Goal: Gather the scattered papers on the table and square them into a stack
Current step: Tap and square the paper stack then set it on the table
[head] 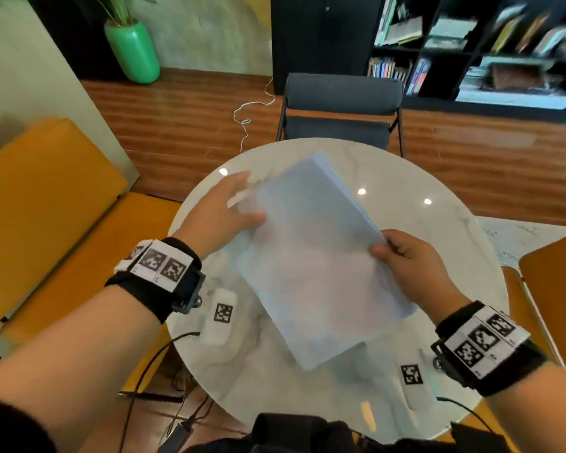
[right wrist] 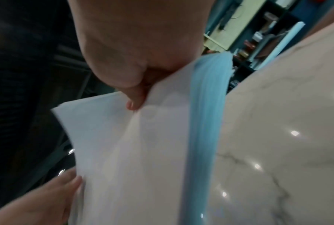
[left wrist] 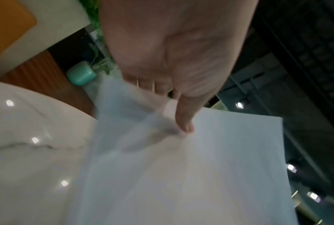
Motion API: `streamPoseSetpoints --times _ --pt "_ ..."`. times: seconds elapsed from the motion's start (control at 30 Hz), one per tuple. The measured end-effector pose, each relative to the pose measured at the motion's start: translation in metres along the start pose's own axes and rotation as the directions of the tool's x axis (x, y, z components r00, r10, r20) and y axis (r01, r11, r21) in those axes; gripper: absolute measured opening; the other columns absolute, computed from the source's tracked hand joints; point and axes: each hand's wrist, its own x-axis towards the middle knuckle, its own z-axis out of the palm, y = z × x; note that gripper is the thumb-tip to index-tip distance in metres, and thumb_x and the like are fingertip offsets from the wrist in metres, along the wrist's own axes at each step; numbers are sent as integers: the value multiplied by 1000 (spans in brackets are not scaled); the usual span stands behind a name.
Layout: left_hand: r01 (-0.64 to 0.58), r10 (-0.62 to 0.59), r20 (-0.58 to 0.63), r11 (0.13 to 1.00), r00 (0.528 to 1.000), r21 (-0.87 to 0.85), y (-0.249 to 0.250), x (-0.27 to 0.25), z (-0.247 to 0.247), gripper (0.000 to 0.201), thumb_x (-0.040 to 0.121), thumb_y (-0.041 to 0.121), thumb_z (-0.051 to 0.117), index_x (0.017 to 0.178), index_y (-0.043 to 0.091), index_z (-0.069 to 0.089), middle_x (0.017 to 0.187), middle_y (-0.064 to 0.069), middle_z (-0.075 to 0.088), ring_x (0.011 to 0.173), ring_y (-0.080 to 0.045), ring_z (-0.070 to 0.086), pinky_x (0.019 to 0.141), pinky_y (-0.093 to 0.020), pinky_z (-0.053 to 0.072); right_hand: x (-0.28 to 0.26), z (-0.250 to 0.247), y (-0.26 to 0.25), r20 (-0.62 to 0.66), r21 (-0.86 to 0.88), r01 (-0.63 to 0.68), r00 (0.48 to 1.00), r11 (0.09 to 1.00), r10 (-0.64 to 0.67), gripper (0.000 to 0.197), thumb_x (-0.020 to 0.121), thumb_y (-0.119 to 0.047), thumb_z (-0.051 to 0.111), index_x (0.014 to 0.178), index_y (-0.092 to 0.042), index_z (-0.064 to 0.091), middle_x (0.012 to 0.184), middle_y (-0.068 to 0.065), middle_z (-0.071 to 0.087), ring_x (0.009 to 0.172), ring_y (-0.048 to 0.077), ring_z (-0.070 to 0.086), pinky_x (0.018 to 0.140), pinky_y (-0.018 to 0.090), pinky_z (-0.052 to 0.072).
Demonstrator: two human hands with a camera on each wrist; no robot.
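Observation:
A stack of white papers (head: 314, 263) hangs tilted just above the round marble table (head: 438, 197). My left hand (head: 223, 210) holds its left edge, thumb on top and fingers running along and behind the sheets. My right hand (head: 412, 259) pinches the right edge, thumb above and fingers below. In the left wrist view the thumb (left wrist: 184, 120) presses on the papers (left wrist: 201, 175), and the near corner is blurred. In the right wrist view my right hand (right wrist: 139, 38) grips the papers (right wrist: 143, 152), whose side edge looks bluish, and my left hand (right wrist: 52, 194) shows at the bottom left.
Two white tagged devices (head: 221, 317) (head: 414, 380) with cables lie on the table's near edge. A dark chair (head: 340, 106) stands at the far side. An orange seat (head: 46, 207) is on the left and another (head: 553, 282) on the right. A green vase (head: 134, 50) stands on the floor.

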Motion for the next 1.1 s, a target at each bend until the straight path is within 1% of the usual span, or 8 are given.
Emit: streamPoseSetpoints --times 0.07,0.17,0.27,0.4,0.53,0.73,0.87,1.1 --pt "24 -23 -165 1000 986 0 -11 -5 10 89 78 35 74 148 35 19 153 3 30 135 -16 34 112 -43 33 -6 5 5 -35 176 -105 993 979 112 15 92 -11 58 88 -21 67 80 0 67 69 8 61 61 13 48" --pt "112 -132 -51 951 990 -289 -32 -19 36 87 87 37 63 149 38 1 155 5 27 127 -15 42 106 -39 38 -9 14 13 -52 400 -223 963 889 265 12 92 -10 57 91 -12 69 86 11 70 74 23 64 67 29 56" --pt "220 -193 106 829 975 -515 -49 -33 66 73 95 38 49 148 43 -1 153 6 35 127 -19 47 109 -44 38 -8 28 24 -20 528 -317 923 788 384 14 93 -9 56 98 -8 69 90 12 72 77 26 66 70 33 56" --pt "241 -224 109 737 969 -631 -59 -40 86 56 100 31 38 148 44 11 148 14 36 124 -13 45 106 -35 36 -4 46 47 41 519 -418 883 746 467 14 94 -11 55 91 -10 69 93 16 72 78 29 67 77 40 56" --pt "262 -234 117 872 965 -413 -72 -37 98 63 99 26 40 151 37 6 152 11 30 132 -15 39 111 -28 28 1 60 71 95 457 -503 847 734 523 12 93 -14 57 95 -10 68 102 20 72 91 36 68 89 49 54" --pt "325 -289 169 911 942 -254 -92 -19 119 88 90 28 59 152 28 -3 156 5 26 139 -18 37 116 -37 30 15 73 88 93 349 -526 843 776 530 19 93 -10 55 110 -10 64 109 14 70 101 35 66 96 48 51" --pt "330 -306 179 936 935 -124 -104 -3 133 94 89 25 63 152 21 -8 156 -1 29 139 -21 37 113 -29 28 22 81 95 68 123 -494 870 861 489 29 93 -16 55 121 -11 61 112 10 68 101 32 64 95 43 50" --pt "315 -333 84 932 939 179 -121 1 152 97 86 31 63 151 26 -8 146 -14 39 127 -32 47 104 -41 42 23 90 106 65 -167 -473 870 865 489 56 85 -23 66 136 -14 45 122 11 62 97 24 59 86 33 48"
